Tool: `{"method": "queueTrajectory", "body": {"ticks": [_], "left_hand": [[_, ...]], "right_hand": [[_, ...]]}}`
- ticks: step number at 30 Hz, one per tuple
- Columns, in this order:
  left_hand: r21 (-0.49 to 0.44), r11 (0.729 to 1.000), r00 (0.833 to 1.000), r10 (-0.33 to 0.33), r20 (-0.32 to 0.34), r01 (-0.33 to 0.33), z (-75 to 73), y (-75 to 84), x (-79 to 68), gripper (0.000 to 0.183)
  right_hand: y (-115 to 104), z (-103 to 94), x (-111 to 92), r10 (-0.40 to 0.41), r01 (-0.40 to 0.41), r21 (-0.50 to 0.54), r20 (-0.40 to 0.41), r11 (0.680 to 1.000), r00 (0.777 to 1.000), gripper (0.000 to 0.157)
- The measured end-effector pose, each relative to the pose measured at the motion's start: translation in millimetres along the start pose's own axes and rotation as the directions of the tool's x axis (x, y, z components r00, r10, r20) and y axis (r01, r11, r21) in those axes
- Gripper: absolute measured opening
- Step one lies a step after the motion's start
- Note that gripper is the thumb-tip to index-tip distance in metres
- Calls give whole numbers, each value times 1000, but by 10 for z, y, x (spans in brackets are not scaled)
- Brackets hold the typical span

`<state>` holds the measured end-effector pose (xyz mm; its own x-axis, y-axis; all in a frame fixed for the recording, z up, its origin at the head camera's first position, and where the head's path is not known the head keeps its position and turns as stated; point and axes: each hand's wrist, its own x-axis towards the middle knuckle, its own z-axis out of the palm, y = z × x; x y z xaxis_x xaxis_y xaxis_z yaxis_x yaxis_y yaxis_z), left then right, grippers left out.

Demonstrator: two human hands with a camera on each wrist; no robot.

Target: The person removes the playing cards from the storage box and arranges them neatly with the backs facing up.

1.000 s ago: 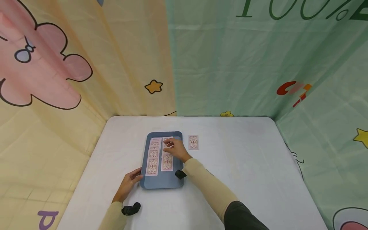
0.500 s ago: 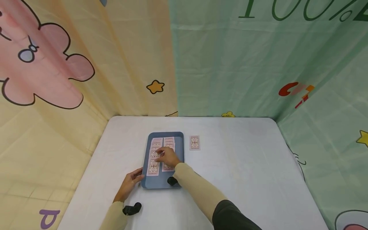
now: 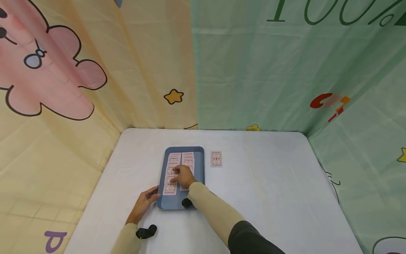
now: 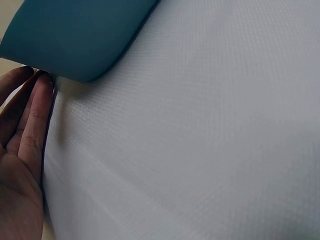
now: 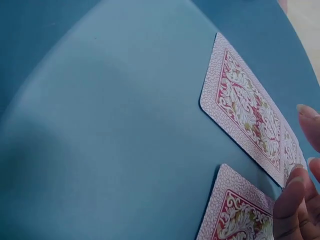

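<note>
A blue tray [image 3: 199, 158] on the table carries two columns of overlapping playing cards, face down with red-patterned backs. My left hand [image 3: 143, 204] touches the tray's left edge; in the left wrist view its fairly straight fingers [image 4: 35, 125] meet the tray's corner. Over the left column of cards [image 3: 170, 187] hovers my right hand [image 3: 185, 175], thumb and forefinger spread apart with no card visible between them. It partly covers the right column [image 3: 188, 159]. The right wrist view shows its fingertips [image 5: 291, 192] beside the cards [image 5: 247, 102]; whether they touch is unclear.
A single face-down card [image 3: 216, 159] lies on the white tablecloth [image 3: 269, 183] right of the tray. Patterned curtains [image 3: 244, 70] stand behind and at both sides of the table. Each wrist wears a black device [image 3: 147, 231].
My right hand has moved from the right column toward the lower left, over the left column of cards. The left hand keeps its place at the tray's edge.
</note>
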<state>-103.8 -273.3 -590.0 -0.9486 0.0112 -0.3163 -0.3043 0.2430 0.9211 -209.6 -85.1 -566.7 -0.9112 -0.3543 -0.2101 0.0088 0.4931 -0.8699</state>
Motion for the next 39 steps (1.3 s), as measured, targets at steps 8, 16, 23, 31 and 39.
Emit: {"method": "queueTrajectory", "body": {"ticks": [8,16,23,31,39], "left_hand": [[20,1000,1000,11,-2,-11,1,-31,8,54],[7,1000,1000,29,1,-29,-9,-26,22,54],[8,1000,1000,12,-8,-12,0,-23,21,54],[5,1000,1000,10,-2,-10,-2,-34,8,54],[-4,1000,1000,9,1,-9,-5,-45,21,53]], "right_hand": [[-3,33,39,-2,0,-123,-12,992,1000,51],[-48,66,35,32,-33,-220,-5,975,999,49],[-82,107,12,55,-53,-308,-4,950,998,49],[-90,124,-9,34,-33,-378,-5,925,999,37],[-82,144,15,27,-29,-425,-11,905,1000,37]]}}
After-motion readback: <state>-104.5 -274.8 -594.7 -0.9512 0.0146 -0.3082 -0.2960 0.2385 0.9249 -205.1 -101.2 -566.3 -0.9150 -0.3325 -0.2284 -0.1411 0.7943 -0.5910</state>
